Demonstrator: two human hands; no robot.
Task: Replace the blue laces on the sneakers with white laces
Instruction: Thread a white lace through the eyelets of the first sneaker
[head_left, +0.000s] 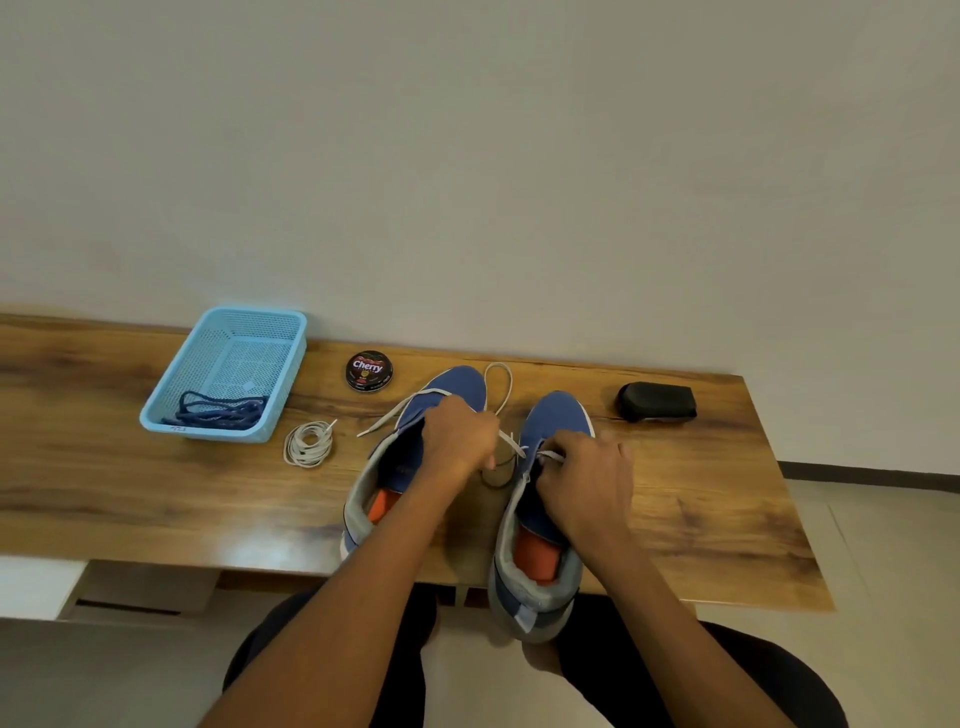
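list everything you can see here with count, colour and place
basket: 1, light blue, table's left rear
blue laces: bundle, dark blue, in basket
coiled lace: 1, white, right of basket
polish tin: 1, black, behind sneakers
sneakers: 2, blue and grey, table centre
loose lace: 1, white, across sneakers
black case: 1, right rear
table: 1, brown wood
hands: left and right, both pinching loose lace
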